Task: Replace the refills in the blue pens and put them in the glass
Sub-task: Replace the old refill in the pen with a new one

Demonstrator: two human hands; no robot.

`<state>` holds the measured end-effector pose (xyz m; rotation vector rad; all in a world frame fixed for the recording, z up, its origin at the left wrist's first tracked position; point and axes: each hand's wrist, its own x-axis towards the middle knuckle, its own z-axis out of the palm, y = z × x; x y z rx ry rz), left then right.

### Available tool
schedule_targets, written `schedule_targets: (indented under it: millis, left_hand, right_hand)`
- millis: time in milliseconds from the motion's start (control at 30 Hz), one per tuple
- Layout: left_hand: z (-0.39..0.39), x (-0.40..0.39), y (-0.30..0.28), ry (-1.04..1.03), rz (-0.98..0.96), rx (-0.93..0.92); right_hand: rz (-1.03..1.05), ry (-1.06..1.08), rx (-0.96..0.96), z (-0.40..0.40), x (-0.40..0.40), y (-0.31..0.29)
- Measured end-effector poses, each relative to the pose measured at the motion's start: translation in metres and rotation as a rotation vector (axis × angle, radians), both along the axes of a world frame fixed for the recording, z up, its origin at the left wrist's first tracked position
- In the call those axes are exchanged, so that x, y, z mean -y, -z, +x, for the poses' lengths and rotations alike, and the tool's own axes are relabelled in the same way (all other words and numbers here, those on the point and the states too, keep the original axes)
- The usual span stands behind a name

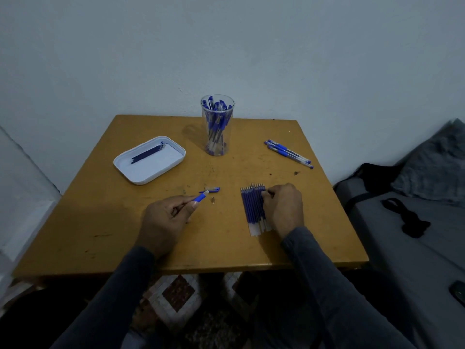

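Blue-gripped pen barrel sat pinched between thumb and curled fingers of the left hand, near table centre. Its cap and a small metal tip lay just beyond. At three o'clock, the right hand curled its fingertips onto a row of refills. At twelve stood the glass of pens; at one, loose pens; at ten, a white tray with old refills on the wooden table.

Glass of pens at table back centre. Tray holding used refills left of it; loose pens right. Pen cap, tip front centre; refill row right of them.
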<state>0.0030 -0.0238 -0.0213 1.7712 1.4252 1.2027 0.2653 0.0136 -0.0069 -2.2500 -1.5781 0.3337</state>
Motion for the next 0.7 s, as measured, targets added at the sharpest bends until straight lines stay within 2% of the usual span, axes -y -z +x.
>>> schedule_targets:
  millis: [200, 467, 700]
  left_hand:
    - [-0.004, -0.006, -0.007, -0.044, -0.001, 0.050]
    - [-0.056, -0.026, -0.026, -0.278, 0.073, 0.119]
    - [-0.124, -0.047, -0.016, -0.488, 0.053, -0.027]
  right_hand:
    - [0.074, -0.044, 0.104, -0.014, 0.003, -0.009]
    - [0.158, -0.376, 0.104, -0.110, -0.036, -0.040]
    - [0.154, -0.727, 0.182, -0.210, -0.094, -0.047]
